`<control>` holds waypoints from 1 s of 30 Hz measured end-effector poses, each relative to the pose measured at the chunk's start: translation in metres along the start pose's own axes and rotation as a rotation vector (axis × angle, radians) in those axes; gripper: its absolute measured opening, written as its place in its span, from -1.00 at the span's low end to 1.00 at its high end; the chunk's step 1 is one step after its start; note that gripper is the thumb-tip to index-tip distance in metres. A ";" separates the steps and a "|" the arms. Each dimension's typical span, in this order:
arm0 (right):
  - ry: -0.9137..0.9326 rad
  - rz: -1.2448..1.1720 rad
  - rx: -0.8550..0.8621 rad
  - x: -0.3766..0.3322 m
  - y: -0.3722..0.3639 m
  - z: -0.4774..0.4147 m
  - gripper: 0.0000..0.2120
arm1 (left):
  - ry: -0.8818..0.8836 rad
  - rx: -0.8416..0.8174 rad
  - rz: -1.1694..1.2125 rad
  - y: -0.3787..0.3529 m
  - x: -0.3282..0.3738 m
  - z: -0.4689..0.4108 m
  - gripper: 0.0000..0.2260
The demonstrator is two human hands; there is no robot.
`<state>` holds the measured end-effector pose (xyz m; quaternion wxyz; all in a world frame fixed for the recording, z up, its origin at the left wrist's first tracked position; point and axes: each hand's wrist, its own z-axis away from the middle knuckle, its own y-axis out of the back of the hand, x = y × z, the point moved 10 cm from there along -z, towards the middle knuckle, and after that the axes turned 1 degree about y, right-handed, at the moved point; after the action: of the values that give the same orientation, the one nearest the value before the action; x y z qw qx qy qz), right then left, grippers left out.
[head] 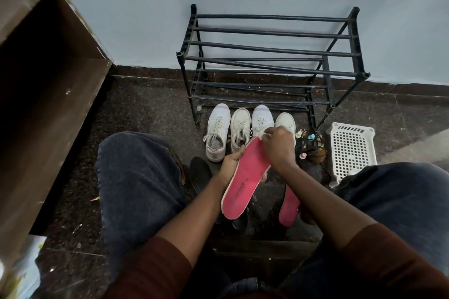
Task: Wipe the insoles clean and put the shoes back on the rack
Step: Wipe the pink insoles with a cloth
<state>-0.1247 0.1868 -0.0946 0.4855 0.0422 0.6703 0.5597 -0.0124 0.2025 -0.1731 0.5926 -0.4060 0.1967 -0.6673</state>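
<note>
My left hand (pixel 232 164) grips a pink insole (pixel 245 182) from beneath, its pink face turned up. My right hand (pixel 279 147) presses a small white cloth (pixel 261 135) against the insole's toe end, fingers curled round the cloth. A second pink insole (pixel 289 209) lies on the floor under my right forearm. A dark insole (pixel 200 172) lies on the floor by my left knee. Several white sneakers (pixel 217 133) stand in a row in front of the black shoe rack (pixel 272 56), whose shelves hold nothing.
A white perforated plastic basket (pixel 351 150) lies right of the rack, with a tangle of small items (pixel 311 148) beside it. A brown wooden cabinet (pixel 43 85) stands at left. My knees in jeans frame the dark speckled floor.
</note>
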 end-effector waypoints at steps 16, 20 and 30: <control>0.242 0.059 -0.140 -0.031 -0.021 0.028 -0.79 | -0.121 0.106 0.014 0.015 0.016 -0.006 -0.45; 0.149 0.096 -0.022 -0.022 0.002 0.001 -0.80 | -0.077 0.026 -0.030 0.007 0.009 -0.002 -0.52; 0.180 0.056 -0.235 -0.034 -0.020 0.011 -0.82 | -0.143 0.124 -0.042 0.020 0.029 -0.003 -0.64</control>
<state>-0.0897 0.1668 -0.0891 0.4091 -0.0463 0.6397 0.6491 -0.0010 0.1697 -0.1809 0.6150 -0.4191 0.1035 -0.6598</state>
